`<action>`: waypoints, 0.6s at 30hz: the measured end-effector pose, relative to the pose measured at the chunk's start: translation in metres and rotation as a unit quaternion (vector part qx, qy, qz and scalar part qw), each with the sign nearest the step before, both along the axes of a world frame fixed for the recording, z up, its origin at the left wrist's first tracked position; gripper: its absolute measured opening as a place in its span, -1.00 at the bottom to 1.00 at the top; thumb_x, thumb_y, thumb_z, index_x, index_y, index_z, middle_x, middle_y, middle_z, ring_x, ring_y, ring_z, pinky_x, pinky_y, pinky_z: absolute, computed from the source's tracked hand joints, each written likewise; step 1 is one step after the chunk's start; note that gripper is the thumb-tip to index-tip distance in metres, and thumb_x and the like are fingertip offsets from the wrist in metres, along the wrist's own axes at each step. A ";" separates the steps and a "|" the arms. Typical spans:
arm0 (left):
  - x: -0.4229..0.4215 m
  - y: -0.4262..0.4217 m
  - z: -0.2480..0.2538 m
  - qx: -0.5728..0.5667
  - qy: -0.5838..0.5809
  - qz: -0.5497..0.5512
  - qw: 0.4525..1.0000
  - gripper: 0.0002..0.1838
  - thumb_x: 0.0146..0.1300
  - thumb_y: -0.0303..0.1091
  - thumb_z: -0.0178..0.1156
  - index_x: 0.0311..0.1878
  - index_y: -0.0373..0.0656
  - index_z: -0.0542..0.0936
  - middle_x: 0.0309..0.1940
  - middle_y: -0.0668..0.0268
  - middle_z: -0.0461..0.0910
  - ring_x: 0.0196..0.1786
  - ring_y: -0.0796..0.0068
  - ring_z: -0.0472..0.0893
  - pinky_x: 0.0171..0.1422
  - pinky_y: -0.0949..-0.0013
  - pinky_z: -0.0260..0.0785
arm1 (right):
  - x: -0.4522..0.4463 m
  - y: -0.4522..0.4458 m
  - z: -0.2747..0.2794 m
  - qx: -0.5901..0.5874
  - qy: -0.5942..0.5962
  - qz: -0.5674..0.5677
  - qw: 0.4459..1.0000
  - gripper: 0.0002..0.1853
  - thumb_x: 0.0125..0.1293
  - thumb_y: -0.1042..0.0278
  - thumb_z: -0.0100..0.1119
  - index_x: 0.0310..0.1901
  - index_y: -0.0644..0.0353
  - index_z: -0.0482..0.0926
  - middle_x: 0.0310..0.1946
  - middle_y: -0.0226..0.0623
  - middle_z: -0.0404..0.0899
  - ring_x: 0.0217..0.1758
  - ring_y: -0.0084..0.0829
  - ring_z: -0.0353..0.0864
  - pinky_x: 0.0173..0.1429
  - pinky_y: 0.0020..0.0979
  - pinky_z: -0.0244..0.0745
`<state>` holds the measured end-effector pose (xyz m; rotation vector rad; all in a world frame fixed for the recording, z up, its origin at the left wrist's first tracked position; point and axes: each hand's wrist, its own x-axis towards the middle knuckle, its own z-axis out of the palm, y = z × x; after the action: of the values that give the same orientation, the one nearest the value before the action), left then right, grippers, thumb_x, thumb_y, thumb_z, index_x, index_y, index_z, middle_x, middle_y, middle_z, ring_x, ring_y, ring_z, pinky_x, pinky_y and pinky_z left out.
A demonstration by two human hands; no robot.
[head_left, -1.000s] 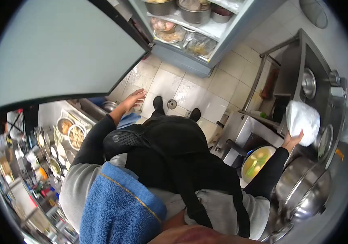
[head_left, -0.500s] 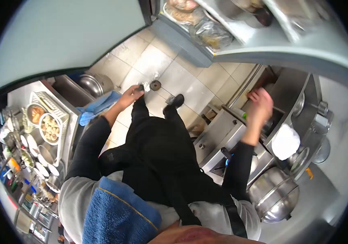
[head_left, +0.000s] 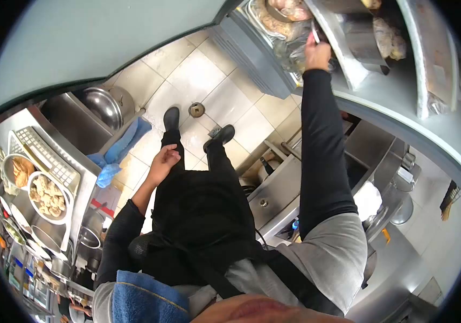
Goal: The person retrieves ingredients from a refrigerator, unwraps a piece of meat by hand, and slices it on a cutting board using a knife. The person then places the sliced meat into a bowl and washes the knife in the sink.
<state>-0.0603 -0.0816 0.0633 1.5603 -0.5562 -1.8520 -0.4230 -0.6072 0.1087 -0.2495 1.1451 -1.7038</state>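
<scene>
Head cam: the right hand (head_left: 316, 54) is in the upper right, inside a pale grey-blue fridge (head_left: 381, 97), fingers bent at a thin shiny edge (head_left: 316, 31). Can't tell what that edge belongs to, or whether the grip is actually closed on it. Left hand (head_left: 165, 162) hangs left of centre, fingers loosely curled, nothing in it. What'd worry me: a crumpled clear plastic bag (head_left: 290, 53) is just beside those right fingers, so a snag could drag it out of the fridge. A knock might also tip the round metal bowl of pinkish food (head_left: 290, 9) near the top of the frame, since it's so close. Looks-wise, the edge is narrow, silvery and kinda blurry; the bag's wrinkled and glossy, contents hard to make out.
</scene>
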 end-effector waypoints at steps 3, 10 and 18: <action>0.003 -0.021 0.008 -0.016 0.003 0.010 1.000 -0.55 0.34 -0.48 0.21 0.28 -0.27 0.42 -0.08 0.33 0.55 0.00 0.56 0.54 0.20 0.46 0.37 | -0.014 0.045 -0.007 0.047 -0.021 -0.006 0.999 -0.67 0.44 0.48 -0.21 0.18 0.32 0.34 0.05 -0.02 0.48 0.02 -0.08 0.59 0.04 -0.06 0.69; -0.015 -0.111 0.049 -0.129 -0.006 -0.030 0.991 -0.55 0.32 -0.45 0.27 0.27 -0.22 0.48 -0.07 0.36 0.59 -0.02 0.54 0.57 0.14 0.44 0.41 | -0.017 0.193 -0.008 0.190 0.010 0.035 0.981 -0.67 0.22 0.58 -0.04 0.04 0.36 0.33 -0.32 -0.07 0.51 -0.46 -0.24 0.59 -0.34 -0.24 0.68; -0.074 -0.218 0.095 -0.277 -0.143 -0.124 0.942 -0.39 0.31 -0.21 0.32 0.36 -0.19 0.40 0.19 0.14 0.51 0.12 0.37 0.56 0.19 0.32 0.42 | -0.005 0.305 -0.002 0.195 0.085 0.130 0.969 -0.60 0.23 0.54 0.06 0.12 0.12 0.38 -0.24 -0.31 0.52 -0.48 -0.41 0.51 -0.42 -0.32 0.61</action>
<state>-0.1338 -0.2994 0.1579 1.4125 -1.3332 -1.4525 -0.4284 -0.3020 0.1066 -0.2890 1.4775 -1.2170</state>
